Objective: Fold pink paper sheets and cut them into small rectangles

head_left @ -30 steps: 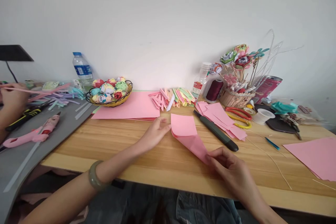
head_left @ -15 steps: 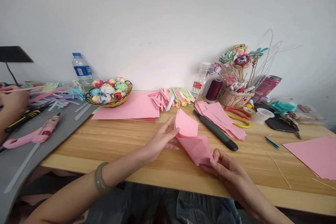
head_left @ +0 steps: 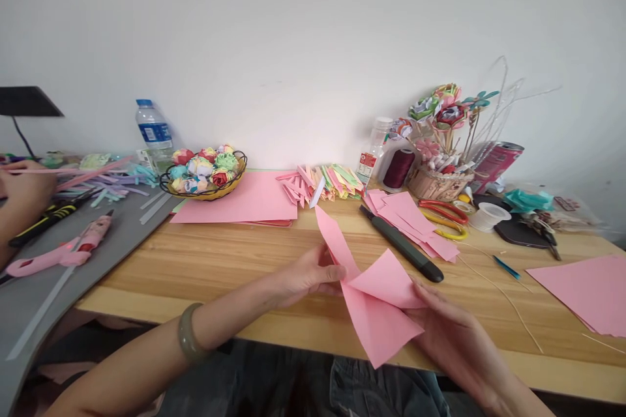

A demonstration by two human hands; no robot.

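Note:
A creased sheet of pink paper (head_left: 379,319) is held above the front of the wooden table, with its flaps standing apart. My left hand (head_left: 317,273) pinches it at the left fold, thumb on top. At the paper's right side is my right hand (head_left: 450,332), its thumb along the edge and its other fingers behind the sheet, partly hidden. Just beyond the paper lies a dark green utility knife (head_left: 403,244). Cut pink paper pieces (head_left: 408,218) are spread behind that knife.
Left of me, a co-worker's hand (head_left: 29,186) holds a pink strip near a glue gun (head_left: 61,254) on a grey mat (head_left: 122,254). A basket of paper flowers (head_left: 205,172) stands at the back. To the right are scissors (head_left: 445,212) and more pink sheets (head_left: 587,293).
The folded pink paper has been opened out, its flaps now spreading apart. My right hand has turned and shifted slightly right; my left hand has come nearer to me.

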